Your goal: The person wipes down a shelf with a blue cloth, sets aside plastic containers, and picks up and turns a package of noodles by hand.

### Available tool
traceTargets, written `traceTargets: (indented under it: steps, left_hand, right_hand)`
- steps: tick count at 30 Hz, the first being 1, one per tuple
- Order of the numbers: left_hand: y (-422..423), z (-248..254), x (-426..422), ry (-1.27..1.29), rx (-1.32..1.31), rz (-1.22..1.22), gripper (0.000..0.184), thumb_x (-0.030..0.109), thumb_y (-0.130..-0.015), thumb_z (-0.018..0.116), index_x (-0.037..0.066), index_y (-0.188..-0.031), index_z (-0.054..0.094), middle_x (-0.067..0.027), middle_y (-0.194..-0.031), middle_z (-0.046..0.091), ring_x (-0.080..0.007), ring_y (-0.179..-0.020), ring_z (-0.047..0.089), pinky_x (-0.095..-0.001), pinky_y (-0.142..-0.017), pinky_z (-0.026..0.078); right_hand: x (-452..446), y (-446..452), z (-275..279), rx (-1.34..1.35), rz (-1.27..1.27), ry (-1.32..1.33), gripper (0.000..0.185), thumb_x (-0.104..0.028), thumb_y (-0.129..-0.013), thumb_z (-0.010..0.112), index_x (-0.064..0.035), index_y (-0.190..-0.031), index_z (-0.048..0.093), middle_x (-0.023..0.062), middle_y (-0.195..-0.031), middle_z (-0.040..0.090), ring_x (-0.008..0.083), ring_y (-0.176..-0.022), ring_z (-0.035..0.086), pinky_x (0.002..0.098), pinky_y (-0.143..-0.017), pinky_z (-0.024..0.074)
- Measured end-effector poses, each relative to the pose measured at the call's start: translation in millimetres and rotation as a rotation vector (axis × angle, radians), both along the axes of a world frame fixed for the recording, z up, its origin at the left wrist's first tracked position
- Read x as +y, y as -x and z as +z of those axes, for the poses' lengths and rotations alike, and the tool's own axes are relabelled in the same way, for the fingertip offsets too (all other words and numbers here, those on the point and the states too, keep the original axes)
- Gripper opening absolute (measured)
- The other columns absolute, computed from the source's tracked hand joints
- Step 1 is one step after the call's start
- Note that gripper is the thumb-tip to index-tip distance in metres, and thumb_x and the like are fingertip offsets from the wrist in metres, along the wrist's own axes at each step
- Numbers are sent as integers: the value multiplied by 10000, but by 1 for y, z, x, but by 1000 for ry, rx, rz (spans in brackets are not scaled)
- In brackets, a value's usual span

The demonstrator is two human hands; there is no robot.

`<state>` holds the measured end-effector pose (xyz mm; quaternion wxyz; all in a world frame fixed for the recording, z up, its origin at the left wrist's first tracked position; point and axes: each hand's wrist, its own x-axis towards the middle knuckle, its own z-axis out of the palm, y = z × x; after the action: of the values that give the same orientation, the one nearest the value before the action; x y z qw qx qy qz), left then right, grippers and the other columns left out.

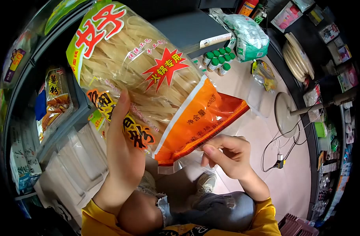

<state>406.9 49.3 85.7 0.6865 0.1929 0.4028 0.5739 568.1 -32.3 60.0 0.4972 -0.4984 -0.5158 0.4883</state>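
Observation:
A large clear bag of wide dried noodles (148, 63) fills the upper middle of the head view, tilted, with an orange and red lower end. My left hand (127, 145) is wrapped round its left side, thumb lying on the printed front; the other fingers are hidden behind the bag. At the bag's lower edge, my right hand (227, 155) pinches the red sealed border between thumb and fingers. Left of the bag, another package (56, 102) with dark lettering stands on a shelf.
Green-capped bottles (217, 61) stand in a group on the floor, near a green and white plastic sack (246, 37). At right are a fan base (286, 114) and a cable with a black plug (280, 162). Stocked shelves line both sides. A clear plastic bin (77, 157) is at left.

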Motion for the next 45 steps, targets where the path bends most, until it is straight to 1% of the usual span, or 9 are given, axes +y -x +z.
traceTargets:
  steps: [6, 7, 9, 25, 28, 30, 31, 33, 45]
  left_hand:
    - [2, 2, 0, 19, 40, 1, 116, 232, -818, 494, 150, -894, 526, 71, -649, 522, -13, -480, 468, -154, -422, 355]
    - [5, 1, 0, 3, -24, -27, 226, 214, -830, 467, 86, -1016, 469, 17, -885, 493, -68, -757, 454, -211, -644, 347]
    - [7, -3, 1, -12, -87, -54, 345, 197, -843, 441, 22, -1139, 411, -37, -1121, 464, -123, -1034, 440, -269, -866, 339]
    - [6, -14, 3, 6, -66, -31, 295, 129, -810, 491, 36, -1088, 454, -22, -1057, 506, -107, -973, 476, -254, -822, 367]
    - [4, -21, 5, -18, 15, -24, 296, 128, -795, 516, 36, -1071, 463, -23, -1038, 512, -105, -954, 481, -250, -810, 371]
    - [3, -29, 8, -52, 79, -26, 298, 130, -788, 529, 36, -1064, 466, -24, -1029, 515, -105, -942, 484, -246, -805, 371]
    - [3, -33, 11, -62, 118, -31, 312, 124, -777, 542, 36, -1066, 462, -24, -1021, 517, -105, -934, 486, -246, -801, 372]
    - [-6, -37, 11, -77, 161, -58, 327, 117, -767, 556, 35, -1069, 458, -23, -1012, 520, -106, -925, 488, -246, -798, 373]
    - [-24, -66, 2, 145, 205, -367, 397, 107, -762, 542, 51, -1131, 406, -62, -1050, 510, -160, -964, 484, -298, -830, 379]
  right_hand:
    - [1, 0, -2, 6, 9, 25, 78, -26, -782, 525, 31, -795, 577, 64, -597, 576, 89, -547, 546, 196, -522, 417]
    - [1, 1, -2, 7, 10, 26, 78, -26, -782, 525, 31, -795, 577, 64, -597, 576, 89, -547, 546, 196, -522, 417]
    - [2, 1, -4, 26, 4, 38, 82, -28, -786, 521, 32, -799, 576, 62, -603, 573, 88, -536, 539, 197, -514, 415]
    - [2, -2, -18, 115, 42, 92, 104, -57, -811, 495, 13, -837, 568, 43, -608, 561, 59, -466, 475, 170, -417, 364]
    - [0, -10, -25, 150, 51, 175, 94, -68, -797, 523, 3, -830, 573, 40, -649, 565, 61, -523, 492, 177, -470, 386]
    - [1, -29, -38, 66, 95, 42, 158, -95, -797, 526, -11, -929, 547, 58, -733, 569, 76, -615, 513, 201, -548, 411]
    - [1, -42, -44, 276, 53, -20, 262, -134, -812, 503, -18, -1046, 482, 81, -825, 563, 101, -676, 521, 228, -604, 422]
    - [0, -62, -43, 279, -152, -4, 323, -170, -837, 463, -14, -1116, 417, 95, -877, 556, 127, -733, 528, 240, -639, 426]
    - [-8, -67, -51, 291, -232, 4, 279, -221, -871, 405, 5, -1008, 495, 67, -904, 554, 117, -849, 512, 236, -737, 395]
